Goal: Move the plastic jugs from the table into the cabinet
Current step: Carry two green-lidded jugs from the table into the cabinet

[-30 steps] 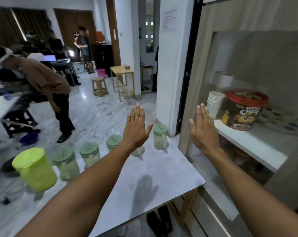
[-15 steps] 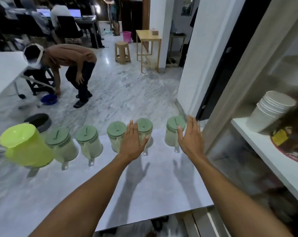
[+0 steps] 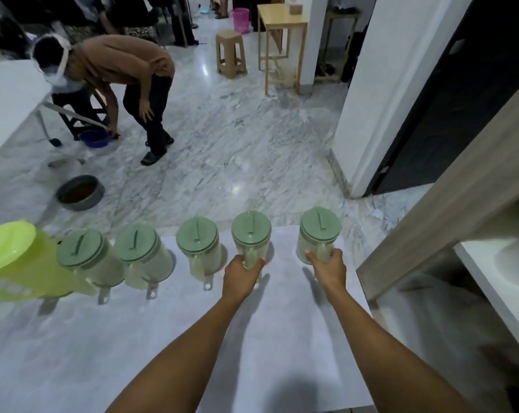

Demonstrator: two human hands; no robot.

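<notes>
Several clear plastic jugs with pale green lids stand in a row along the far edge of the white table [image 3: 133, 353]. My left hand [image 3: 242, 277] is closed around the handle side of the second jug from the right [image 3: 251, 231]. My right hand [image 3: 330, 268] grips the rightmost jug [image 3: 319, 231] at its handle. Both jugs still stand on the table. To their left are three more jugs [image 3: 196, 242] [image 3: 137, 248] [image 3: 81, 257]. The cabinet [image 3: 491, 263] is open on the right, with a white shelf.
A lime green pitcher [image 3: 16, 260] stands at the table's left end. A person [image 3: 112, 76] bends over on the marble floor beyond, near a blue bowl [image 3: 94, 138] and a grey basin [image 3: 80, 192]. A stool [image 3: 231, 53] and wooden table [image 3: 282, 40] stand farther back.
My head has tilted down toward the table. Both hands went from raised and open to lowered and closed on the two rightmost jugs.
</notes>
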